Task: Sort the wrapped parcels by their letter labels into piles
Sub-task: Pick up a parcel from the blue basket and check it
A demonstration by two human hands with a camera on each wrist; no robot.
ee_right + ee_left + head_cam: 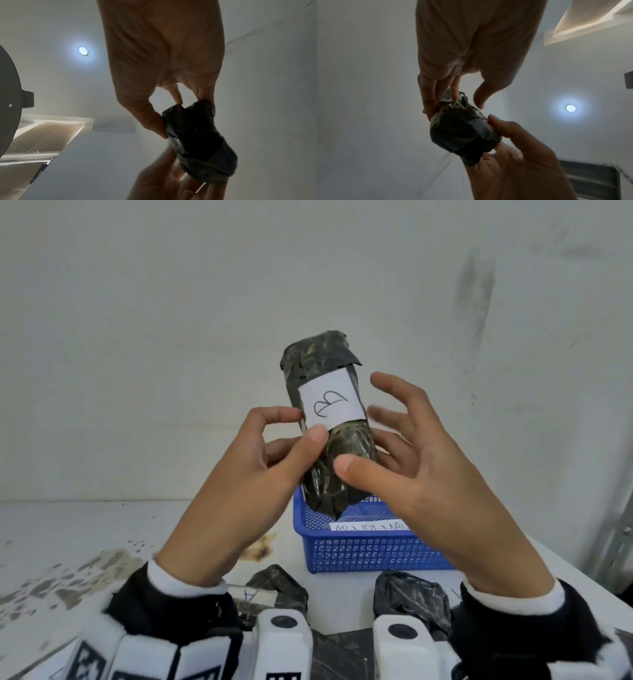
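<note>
mid label-check right now: long dark wrapped parcel [329, 426] held up nearly upright in the air, white label [330, 404] facing back with a handwritten "b" on it, lying sideways. left hand [253, 470] pinching it, thumb pressed just under the label and fingers curled round the far side. right hand [421, 460] spread wide beside it, thumb touching the lower wrap, fingers fanned behind the far side and not really closed on anything. reads as the identify step done, so probably next up is carrying it to wherever the b pile goes, can't tell where that is from here. blue mesh basket [363, 549] sitting straight below the parcel's bottom end with a paper note inside, writing too cut off to trust. two more dark parcels closer in: one below the left wrist [277, 587] showing what looks like an "a", one below the right wrist [411, 601]. bare white table [68, 529] out past the left hand, wall close behind the fingertips, table edge dropping off beyond the right hand.
</note>
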